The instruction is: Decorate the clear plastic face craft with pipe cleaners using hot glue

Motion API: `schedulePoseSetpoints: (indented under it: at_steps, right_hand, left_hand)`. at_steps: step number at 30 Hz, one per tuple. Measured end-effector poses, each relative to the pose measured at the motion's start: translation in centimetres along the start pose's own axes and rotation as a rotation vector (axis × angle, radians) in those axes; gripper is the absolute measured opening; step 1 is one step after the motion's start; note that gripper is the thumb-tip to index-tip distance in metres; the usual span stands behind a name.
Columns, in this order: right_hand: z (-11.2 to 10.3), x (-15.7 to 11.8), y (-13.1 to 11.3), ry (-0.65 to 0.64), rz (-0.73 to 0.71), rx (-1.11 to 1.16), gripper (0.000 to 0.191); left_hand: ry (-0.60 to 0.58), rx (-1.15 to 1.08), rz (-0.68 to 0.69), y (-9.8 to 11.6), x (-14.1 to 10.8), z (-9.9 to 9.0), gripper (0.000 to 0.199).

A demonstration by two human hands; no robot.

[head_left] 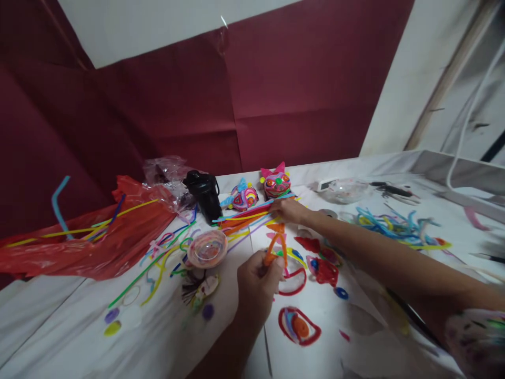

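My left hand is closed in a pinch on an orange pipe cleaner bent into a narrow arch. At the right end of a bundle of coloured pipe cleaners, my right hand has its fingers curled down onto them. Beneath the left hand, a red outlined half-round shape lies on white paper. Nearer me is a red eye-shaped piece with an orange centre. Red pieces and a small blue ring lie to the right.
Behind stand a pink-eared animal face, a colourful fish-like figure and a black bottle. A clear bowl and red plastic bag are left. Blue pipe cleaners and pliers lie right.
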State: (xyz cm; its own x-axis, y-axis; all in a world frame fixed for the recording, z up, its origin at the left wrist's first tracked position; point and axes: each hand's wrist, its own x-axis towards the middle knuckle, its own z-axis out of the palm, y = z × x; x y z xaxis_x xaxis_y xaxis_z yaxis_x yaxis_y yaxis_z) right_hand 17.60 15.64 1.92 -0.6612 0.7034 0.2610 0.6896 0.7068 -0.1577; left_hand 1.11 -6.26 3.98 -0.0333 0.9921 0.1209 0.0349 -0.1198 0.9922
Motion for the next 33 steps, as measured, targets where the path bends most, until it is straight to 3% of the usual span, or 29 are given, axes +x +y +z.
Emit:
schedulePoseSetpoints:
  at_steps: [12, 20, 26, 33]
  right_hand:
    - [1.4, 3.6, -6.2, 0.058, -0.328, 0.009, 0.018]
    - [2.1, 5.1, -7.3, 0.105, -0.311, 0.239, 0.022]
    - [-0.5, 5.5, -6.7, 0.255, -0.186, 0.564, 0.028]
    - [-6.3, 4.9, -6.6, 0.349, 0.002, 1.013, 0.036]
  left_hand:
    - [0.035, -0.006, -0.024, 0.1, 0.1, 0.0, 0.03]
    - [0.055, -0.045, -0.036, 0.1, 0.2, -0.1, 0.03]
    - [0.057, -0.093, -0.054, -0.3, 0.4, 0.0, 0.03]
    - [0.067, -0.091, -0.046, -0.1, 0.6, -0.3, 0.03]
